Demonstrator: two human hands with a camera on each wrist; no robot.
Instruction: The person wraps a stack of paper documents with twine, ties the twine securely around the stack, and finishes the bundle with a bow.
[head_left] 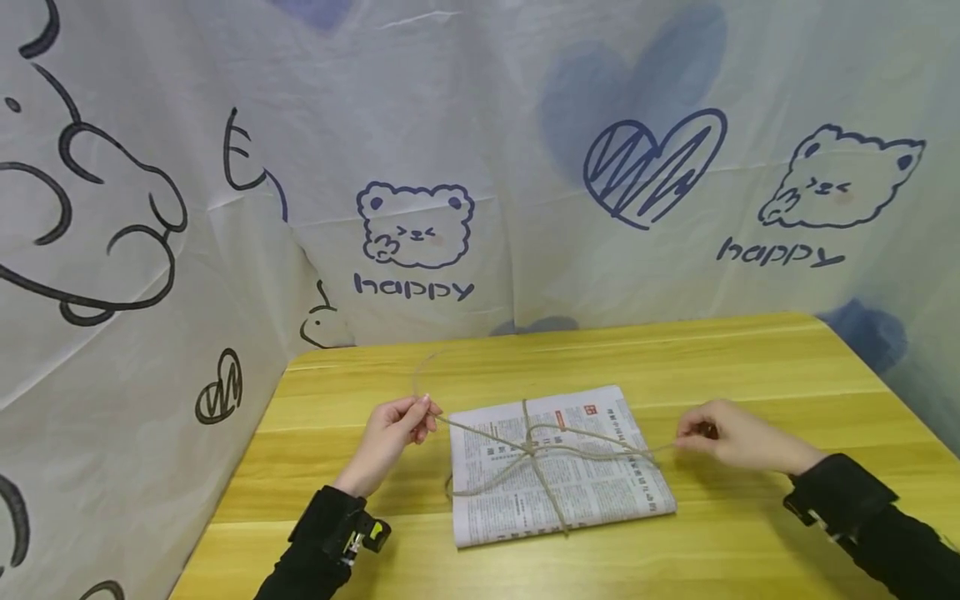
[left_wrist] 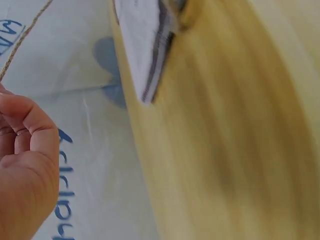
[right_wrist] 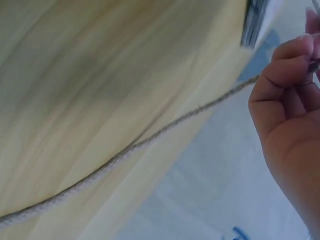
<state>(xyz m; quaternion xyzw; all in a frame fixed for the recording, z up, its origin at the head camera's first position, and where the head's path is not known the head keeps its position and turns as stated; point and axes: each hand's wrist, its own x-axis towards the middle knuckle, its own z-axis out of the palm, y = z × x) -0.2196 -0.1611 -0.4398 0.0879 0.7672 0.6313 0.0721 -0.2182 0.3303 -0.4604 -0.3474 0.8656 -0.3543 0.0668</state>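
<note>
Two strands held. Your left hand [head_left: 397, 427], just beside the left edge of the folded newspaper [head_left: 600, 492], pinches one strand of twine [head_left: 529, 448] between thumb and fingers; a thin free end arcs up beyond that grip. Your right hand [head_left: 738, 437], off the newspaper's right edge, pinches the other strand, fingers curled; your right wrist view shows a length of cord trailing from it. Both hands stand apart from the paper.

Newspaper: lying flat on the wood-grain table [head_left: 262, 483], print upward, between your hands. Twine crosses near the middle of its top face, one line running from far edge to near edge, others toward its left and right sides. Behind the newspaper, past the table's far edge: pale cloth [head_left: 540, 250] with bears, hearts and "happy" lettering. Your sleeves are black.
</note>
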